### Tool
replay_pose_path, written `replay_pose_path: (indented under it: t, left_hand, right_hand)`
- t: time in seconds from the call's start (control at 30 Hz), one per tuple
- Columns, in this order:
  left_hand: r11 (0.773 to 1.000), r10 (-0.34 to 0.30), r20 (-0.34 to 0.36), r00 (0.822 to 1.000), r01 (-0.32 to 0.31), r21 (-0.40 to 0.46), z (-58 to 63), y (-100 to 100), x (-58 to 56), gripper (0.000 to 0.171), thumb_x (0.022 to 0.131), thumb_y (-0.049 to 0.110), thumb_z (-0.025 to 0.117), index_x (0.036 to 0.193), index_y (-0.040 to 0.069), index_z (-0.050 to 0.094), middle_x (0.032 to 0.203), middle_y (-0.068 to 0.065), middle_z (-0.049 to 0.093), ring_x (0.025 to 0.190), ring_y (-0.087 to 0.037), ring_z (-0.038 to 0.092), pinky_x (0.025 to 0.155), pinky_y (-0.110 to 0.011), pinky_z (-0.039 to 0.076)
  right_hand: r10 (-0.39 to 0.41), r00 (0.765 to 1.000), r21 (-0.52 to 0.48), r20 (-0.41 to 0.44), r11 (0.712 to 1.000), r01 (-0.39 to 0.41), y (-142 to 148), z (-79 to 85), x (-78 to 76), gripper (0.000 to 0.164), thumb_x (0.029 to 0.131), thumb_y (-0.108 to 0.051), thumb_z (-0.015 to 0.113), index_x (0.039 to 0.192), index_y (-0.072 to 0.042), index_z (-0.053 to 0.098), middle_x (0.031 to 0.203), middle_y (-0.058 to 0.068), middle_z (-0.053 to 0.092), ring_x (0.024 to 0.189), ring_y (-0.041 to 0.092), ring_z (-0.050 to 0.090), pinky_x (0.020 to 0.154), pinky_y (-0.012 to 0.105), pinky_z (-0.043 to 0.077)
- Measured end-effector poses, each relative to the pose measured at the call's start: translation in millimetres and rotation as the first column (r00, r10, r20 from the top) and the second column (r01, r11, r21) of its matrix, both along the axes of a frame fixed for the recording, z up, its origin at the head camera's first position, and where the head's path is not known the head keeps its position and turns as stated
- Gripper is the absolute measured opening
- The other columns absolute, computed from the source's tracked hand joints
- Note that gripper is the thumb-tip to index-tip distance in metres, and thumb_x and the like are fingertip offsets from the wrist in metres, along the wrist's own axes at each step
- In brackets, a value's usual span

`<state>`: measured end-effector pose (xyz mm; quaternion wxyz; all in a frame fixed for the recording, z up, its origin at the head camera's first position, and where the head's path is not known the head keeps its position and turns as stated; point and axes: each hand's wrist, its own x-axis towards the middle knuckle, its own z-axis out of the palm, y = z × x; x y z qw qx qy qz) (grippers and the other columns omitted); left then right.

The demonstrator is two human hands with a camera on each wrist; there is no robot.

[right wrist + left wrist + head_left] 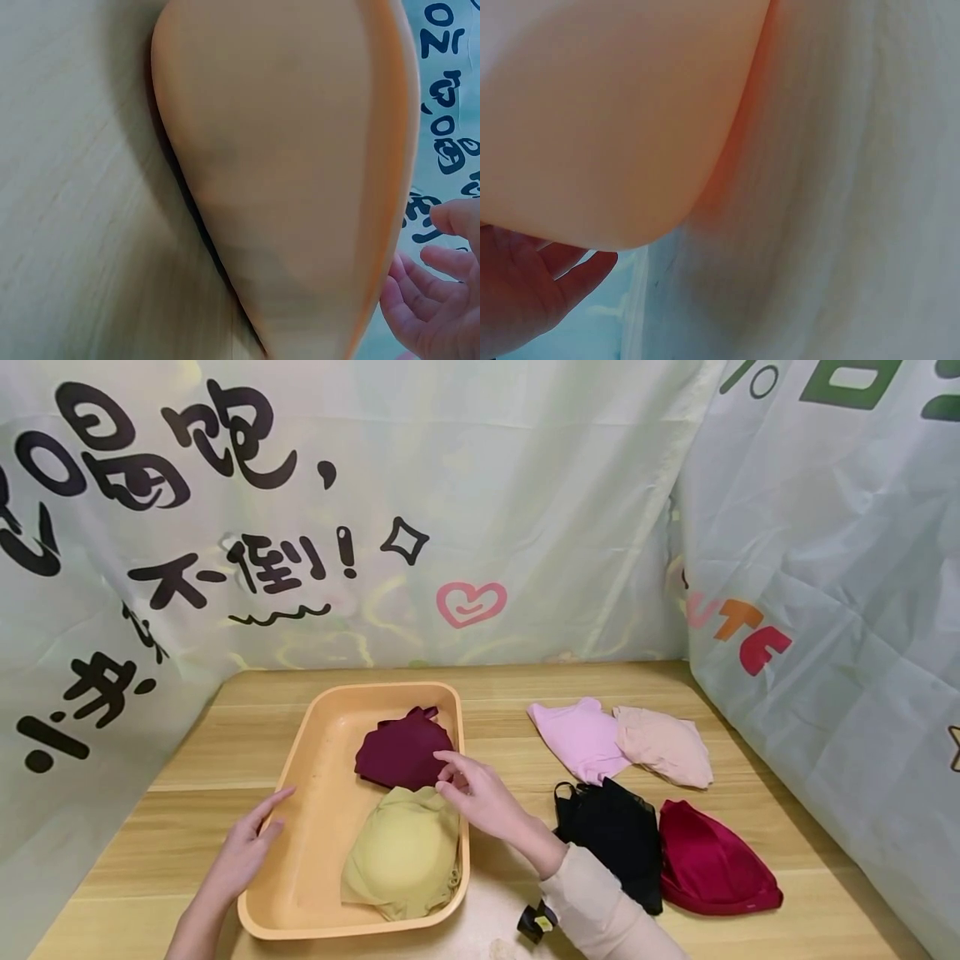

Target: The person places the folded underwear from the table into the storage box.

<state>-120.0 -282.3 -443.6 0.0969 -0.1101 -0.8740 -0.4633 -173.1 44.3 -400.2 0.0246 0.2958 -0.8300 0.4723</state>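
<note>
An orange plastic tray (307,827) holds two folded bras. The dark maroon bra (401,750) lies toward its far right, and the yellow-green bra (405,852) lies nearer, partly touching it. My left hand (243,852) is at the tray's left rim, its fingers loosely spread against the edge. Over the right rim hovers my right hand (483,793), fingers relaxed and slightly bent, beside the two bras and pinching neither. In the right wrist view the right hand's fingers (420,300) are near the tray's rim; whether they touch it I cannot tell.
Right of the tray lie a lilac bra (577,739), a beige bra (667,747), a black bra (615,839) and a red bra (716,864). A small black object (536,921) sits near the right forearm. Printed cloth walls (525,485) surround the wooden table (510,693).
</note>
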Motion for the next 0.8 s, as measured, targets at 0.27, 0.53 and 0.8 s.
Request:
replay_pose_path:
  t: [0.27,0.53,0.8]
  left_hand:
    - [1.000,0.000,0.049,0.999,0.000,0.002,1.9,0.1,0.7,0.038,0.097,0.009,0.039,0.133,-0.006,0.039,0.136,-0.032,0.034,0.129,-0.033,0.022,0.089,0.003,0.018]
    - [1.000,-0.008,0.012,1.000,0.007,0.008,1.6,-0.4,0.7,0.038,0.097,0.008,0.040,0.131,-0.008,0.040,0.133,-0.035,0.035,0.123,0.007,0.021,0.089,0.003,0.019]
    - [1.000,-0.004,0.001,1.000,0.004,-0.002,-0.7,-1.1,0.3,0.037,0.097,0.010,0.040,0.130,-0.008,0.041,0.130,-0.036,0.037,0.112,0.023,0.021,0.088,0.003,0.020]
  right_hand:
    - [-0.030,0.998,-0.017,0.064,0.999,0.032,7.1,0.1,-2.6,0.038,0.089,-0.008,0.054,0.125,0.002,0.049,0.092,0.006,0.061,0.073,0.016,0.059,0.065,0.022,0.048]
    - [-0.051,0.989,-0.057,0.139,0.997,0.059,14.1,1.3,-4.1,0.039,0.089,-0.009,0.054,0.127,-0.001,0.049,0.096,0.011,0.061,0.074,0.020,0.060,0.060,0.022,0.049]
    - [-0.100,0.986,-0.063,0.135,0.992,0.109,23.7,4.7,-6.4,0.038,0.089,-0.010,0.055,0.126,-0.001,0.050,0.097,0.010,0.062,0.075,0.027,0.060,0.062,0.023,0.048]
